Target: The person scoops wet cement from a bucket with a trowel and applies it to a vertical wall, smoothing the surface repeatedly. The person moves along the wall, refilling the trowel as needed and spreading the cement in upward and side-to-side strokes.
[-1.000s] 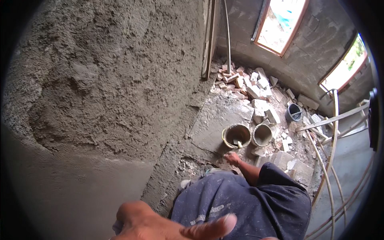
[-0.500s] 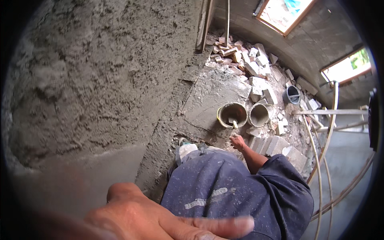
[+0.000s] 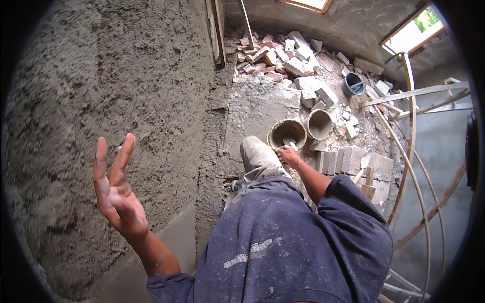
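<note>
My left hand [image 3: 121,199] is raised at the left, its fingers stretched out and apart, with nothing in it. Behind it stands the rough mortar-coated wall [image 3: 151,101]. My right hand [image 3: 289,156] reaches forward to the near rim of a mortar-smeared bucket [image 3: 284,125]. Its fingers are closed around the pale handle of a trowel [image 3: 293,145], whose blade lies inside the bucket. My fingers partly cover the handle. A second mortar-coated bucket [image 3: 320,123] stands just right of the first.
Broken bricks and blocks [image 3: 298,58] are heaped ahead. A dark bucket [image 3: 353,84] stands farther right. Stacked blocks [image 3: 348,160] lie beside my right arm, with another trowel [image 3: 365,160] on them. Wooden poles [image 3: 411,111] cross the right side.
My left hand has drawn back from close in front of the view to the left, fingers spread. My right hand has reached the bucket and closed on the trowel handle. The view has shifted.
</note>
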The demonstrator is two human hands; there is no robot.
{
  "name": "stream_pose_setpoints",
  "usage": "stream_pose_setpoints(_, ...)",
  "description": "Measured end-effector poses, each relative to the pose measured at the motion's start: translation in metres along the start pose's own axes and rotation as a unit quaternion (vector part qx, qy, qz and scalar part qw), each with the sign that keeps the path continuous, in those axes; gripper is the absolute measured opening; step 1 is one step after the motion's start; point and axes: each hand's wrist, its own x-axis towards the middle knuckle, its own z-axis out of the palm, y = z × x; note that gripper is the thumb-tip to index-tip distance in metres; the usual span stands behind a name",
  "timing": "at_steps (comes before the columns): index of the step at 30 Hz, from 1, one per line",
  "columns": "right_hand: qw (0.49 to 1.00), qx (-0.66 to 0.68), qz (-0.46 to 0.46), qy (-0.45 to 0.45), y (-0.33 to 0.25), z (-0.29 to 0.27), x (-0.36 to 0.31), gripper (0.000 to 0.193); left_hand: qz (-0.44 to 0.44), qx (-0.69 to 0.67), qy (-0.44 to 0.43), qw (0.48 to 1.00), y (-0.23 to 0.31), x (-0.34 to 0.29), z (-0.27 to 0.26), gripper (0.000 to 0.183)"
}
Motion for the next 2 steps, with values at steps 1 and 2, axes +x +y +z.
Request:
stream_pose_setpoints(1, 0.999, -0.026, 0.021, -0.014, -0.0046, 0.0, 0.0096, 0.025, -0.028, 0.058, 0.013, 0.998, -0.0087, 0.0089, -0.0034, 0.096)
stream_pose_setpoints(2, 0.997, -0.039, 0.067, -0.018, -0.0089, -0.0049, 0.0173, 0.032, -0.057, 0.115, 0.026, 0.991, -0.0151, 0.0183, -0.0056, 0.098)
